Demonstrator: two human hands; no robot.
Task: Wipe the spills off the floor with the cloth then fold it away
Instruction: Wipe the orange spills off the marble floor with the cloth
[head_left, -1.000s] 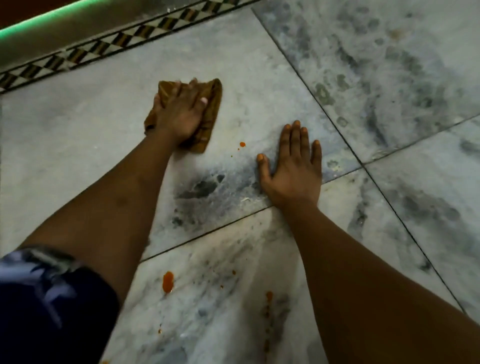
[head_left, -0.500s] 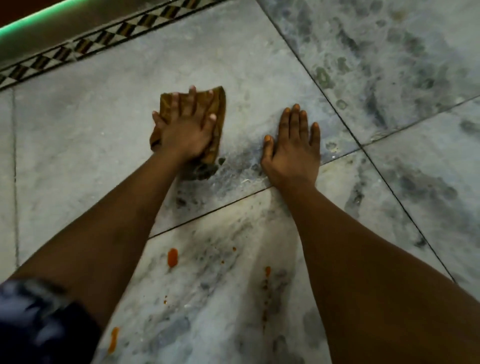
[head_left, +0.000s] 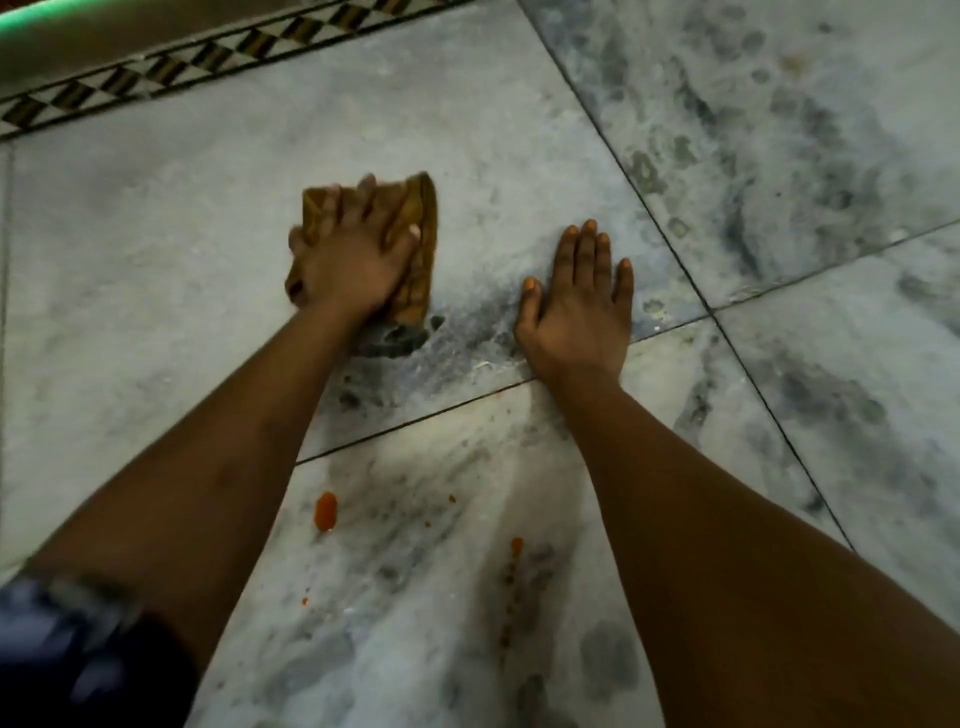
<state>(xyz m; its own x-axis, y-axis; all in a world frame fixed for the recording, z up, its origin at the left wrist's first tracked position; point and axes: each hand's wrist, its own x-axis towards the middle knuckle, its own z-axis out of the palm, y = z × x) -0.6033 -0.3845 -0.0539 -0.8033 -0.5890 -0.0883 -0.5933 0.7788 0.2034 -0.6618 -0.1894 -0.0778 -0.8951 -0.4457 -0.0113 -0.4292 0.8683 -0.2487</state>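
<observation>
Pressing the cloth (head_left: 415, 249) flat with spread fingers, the left hand (head_left: 348, 260) has cleared the far orange speck, while the right hand (head_left: 576, 306), fingers straight and nearly together, braces on the floor (head_left: 156, 260); near drops (head_left: 325, 512) remain.

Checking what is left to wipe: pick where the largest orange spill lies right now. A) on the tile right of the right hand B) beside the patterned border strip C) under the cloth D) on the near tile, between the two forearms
D: the largest orange spill sits on the near tile between the forearms, well short of the cloth under the left hand.
</observation>
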